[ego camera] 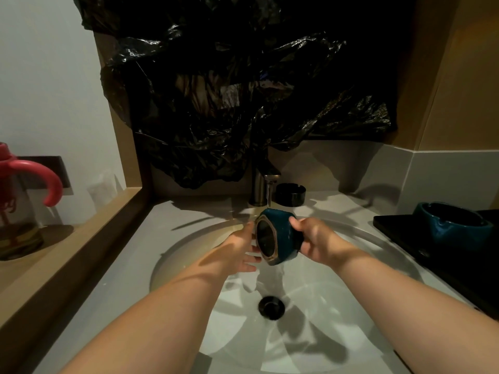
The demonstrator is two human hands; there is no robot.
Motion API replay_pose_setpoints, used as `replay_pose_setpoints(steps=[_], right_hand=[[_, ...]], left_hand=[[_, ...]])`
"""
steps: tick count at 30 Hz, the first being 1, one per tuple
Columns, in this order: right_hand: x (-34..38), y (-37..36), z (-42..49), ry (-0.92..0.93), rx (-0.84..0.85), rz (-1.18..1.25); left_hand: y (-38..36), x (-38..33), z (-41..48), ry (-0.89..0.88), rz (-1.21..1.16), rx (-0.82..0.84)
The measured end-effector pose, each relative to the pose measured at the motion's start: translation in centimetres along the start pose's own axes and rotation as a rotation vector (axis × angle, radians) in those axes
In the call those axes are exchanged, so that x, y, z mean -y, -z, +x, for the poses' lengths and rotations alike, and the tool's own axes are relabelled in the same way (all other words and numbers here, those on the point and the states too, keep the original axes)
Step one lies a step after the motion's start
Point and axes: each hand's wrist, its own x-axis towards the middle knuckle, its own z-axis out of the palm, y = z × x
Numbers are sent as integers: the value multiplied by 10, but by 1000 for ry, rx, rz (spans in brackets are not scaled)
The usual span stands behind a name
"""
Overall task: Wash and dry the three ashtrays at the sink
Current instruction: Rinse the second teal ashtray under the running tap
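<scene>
I see the teal ashtray (280, 236) held over the sink (189, 255), tipped onto its side so its gold-edged opening faces left. The right grip (314, 238) is closed on it, fingers curled round the far side and the thumb lying on the upper wall. The left grip (240, 249) is open, fingers fairly straight and reaching to the ashtray's rim at the opening, thumb raised beside it; I cannot tell for sure whether the fingertips touch the rim. A thin stream of water (269, 197) falls from the faucet (263, 184) onto the top of the ashtray and runs off its lower edge into the basin, above the black drain (271, 307).

Just right of the faucet, at the back of the table (167, 220), a black ashtray (290, 194) stands upright. Farther right, a second teal ashtray (453, 225) sits upright on a black tray (399, 228), well apart from both grips. Crumpled black plastic sheeting (229, 90) hangs over the wall behind the faucet. On the wooden shelf (81, 238) to the left stands a clear bottle with a pink handle (35, 179).
</scene>
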Motion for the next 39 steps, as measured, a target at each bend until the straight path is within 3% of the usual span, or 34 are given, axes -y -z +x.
replay_pose_setpoints(steps=[5, 10, 19, 26, 34, 39], right_hand=[[6, -4, -3, -37, 60, 266], [10, -7, -7, -39, 114, 319], [6, -20, -5, -101, 304, 168], [2, -21, 9, -152, 76, 126], [1, -14, 11, -107, 47, -81], [-1, -1, 12, -178, 3, 5]], left_hand=[[5, -2, 0, -26, -216, 48], [9, -5, -6, -92, -418, 209], [3, -4, -8, 63, -418, -56], [1, -4, -8, 103, -418, -74], [-5, -8, -6, -46, -266, -109], [-11, -10, -6, -162, -154, -63]])
